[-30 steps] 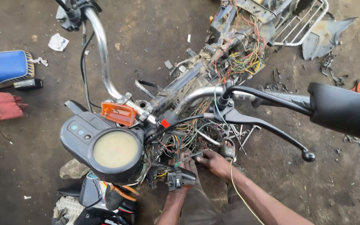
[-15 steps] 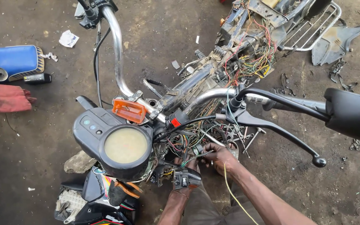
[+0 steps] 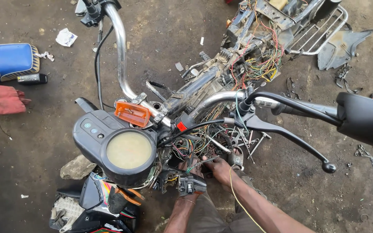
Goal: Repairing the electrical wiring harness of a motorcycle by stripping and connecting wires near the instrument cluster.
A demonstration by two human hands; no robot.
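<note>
Both our hands are in the wire tangle (image 3: pixel 195 149) under the handlebar (image 3: pixel 221 101): left hand (image 3: pixel 191 168) pinching wires at twelve o'clock, right hand (image 3: pixel 219 170) gripping strands, marginally nearer; bar runs nine-to-three.

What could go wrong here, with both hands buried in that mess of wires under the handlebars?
The left hand and right hand work in a dense wire tangle; a tug might pull a neighbouring wire loose. The brake lever juts out just above the right forearm, so lifting the arm could knock it. Small loose parts beside the hands could get lost on the dirt floor.
</note>
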